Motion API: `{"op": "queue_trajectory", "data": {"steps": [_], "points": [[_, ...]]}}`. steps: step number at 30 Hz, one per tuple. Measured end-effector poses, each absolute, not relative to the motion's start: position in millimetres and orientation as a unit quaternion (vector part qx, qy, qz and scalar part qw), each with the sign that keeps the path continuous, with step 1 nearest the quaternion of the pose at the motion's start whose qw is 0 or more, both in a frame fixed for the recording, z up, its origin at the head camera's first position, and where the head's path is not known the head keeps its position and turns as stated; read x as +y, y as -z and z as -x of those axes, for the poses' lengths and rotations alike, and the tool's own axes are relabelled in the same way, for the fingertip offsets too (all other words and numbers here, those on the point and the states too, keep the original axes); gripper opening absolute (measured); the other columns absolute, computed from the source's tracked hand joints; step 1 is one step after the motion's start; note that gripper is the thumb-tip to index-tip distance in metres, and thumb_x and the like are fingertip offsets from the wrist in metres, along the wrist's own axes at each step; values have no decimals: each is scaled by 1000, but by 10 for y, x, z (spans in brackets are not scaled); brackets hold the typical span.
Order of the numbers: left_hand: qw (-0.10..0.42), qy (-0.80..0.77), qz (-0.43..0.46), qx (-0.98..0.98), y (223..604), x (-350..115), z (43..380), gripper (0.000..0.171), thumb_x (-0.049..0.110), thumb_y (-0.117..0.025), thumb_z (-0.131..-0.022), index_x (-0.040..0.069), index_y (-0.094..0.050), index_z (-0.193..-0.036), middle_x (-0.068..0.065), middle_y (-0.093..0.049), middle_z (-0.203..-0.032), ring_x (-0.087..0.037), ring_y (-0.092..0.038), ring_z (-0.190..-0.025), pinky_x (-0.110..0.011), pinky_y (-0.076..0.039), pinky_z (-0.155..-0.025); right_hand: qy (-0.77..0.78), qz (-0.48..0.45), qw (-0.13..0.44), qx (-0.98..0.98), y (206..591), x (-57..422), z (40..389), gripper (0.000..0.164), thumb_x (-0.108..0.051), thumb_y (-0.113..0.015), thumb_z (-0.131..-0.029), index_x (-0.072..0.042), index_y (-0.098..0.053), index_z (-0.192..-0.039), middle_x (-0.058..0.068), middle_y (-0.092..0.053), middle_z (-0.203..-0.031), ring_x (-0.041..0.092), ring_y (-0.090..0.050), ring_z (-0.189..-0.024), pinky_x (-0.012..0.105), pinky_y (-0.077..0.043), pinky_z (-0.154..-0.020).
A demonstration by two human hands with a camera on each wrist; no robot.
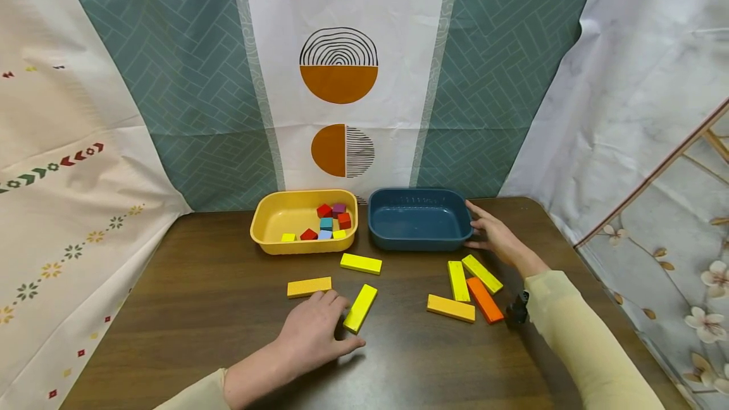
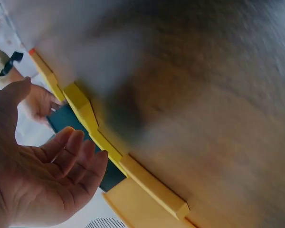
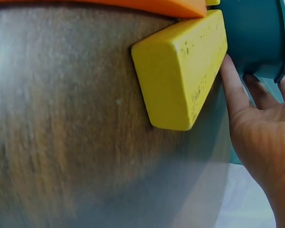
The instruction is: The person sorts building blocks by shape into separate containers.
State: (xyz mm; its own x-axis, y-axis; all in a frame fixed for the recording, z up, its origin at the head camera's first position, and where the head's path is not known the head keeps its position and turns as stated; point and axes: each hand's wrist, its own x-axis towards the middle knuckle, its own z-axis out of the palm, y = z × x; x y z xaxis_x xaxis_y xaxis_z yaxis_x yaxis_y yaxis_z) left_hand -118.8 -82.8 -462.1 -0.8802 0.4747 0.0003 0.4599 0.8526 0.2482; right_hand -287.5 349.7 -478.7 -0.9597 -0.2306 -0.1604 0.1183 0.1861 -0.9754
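My left hand (image 1: 313, 331), fingers loosely bent, holds nothing and hovers beside a bright yellow block (image 1: 361, 309). Just beyond its fingertips lies an orange-yellow block (image 1: 309, 288). At the right end of the dark blue container (image 1: 418, 245), my right hand (image 1: 501, 239) touches the wall with spread fingers. In the right wrist view these fingers (image 3: 235, 90) lie against the container's side (image 3: 251, 42), close to a yellow block (image 3: 180, 71). The left wrist view shows the left palm (image 2: 42, 190) with nothing in it.
A yellow container (image 1: 267, 247) holding several small coloured cubes stands left of the blue one. Another yellow block (image 1: 361, 263) lies in front. Near the right arm are two yellow blocks (image 1: 458, 281), an orange block (image 1: 485, 300), an orange-yellow block (image 1: 451, 308). Patterned cloths (image 1: 199, 81) hang behind.
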Motion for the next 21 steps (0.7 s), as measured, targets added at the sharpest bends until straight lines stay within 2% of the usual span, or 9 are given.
{"op": "queue_trajectory", "data": {"steps": [7,15,21], "points": [[5,-91,-245,965,4704,-777,1157,68,75,-72,-76,15,-64,-108,5,-50,-92,-14,-43,-80,-27,-43,-64,648,39,151,746,4771,3516,2875,64,-9,-30,-108,-24,-6,-166,17,8,-170,50,-26,-144,61,-41,-106],[-45,-38,-238,969,4788,-732,1156,67,79,-68,-77,15,-60,-97,1,-51,-92,-18,-43,-80,-30,-42,-64,644,49,155,747,4761,3523,2867,64,-11,-31,-110,-25,-4,-166,19,6,-169,49,-32,-141,62,-40,-108],[-54,-11,-235,970,4821,-722,1184,67,78,-68,-78,13,-63,-98,-1,-50,-89,-20,-44,-80,-32,-44,-66,645,46,154,747,4762,3521,2870,64,-11,-31,-110,-26,-4,-166,17,7,-169,49,-28,-144,62,-38,-108]]}}
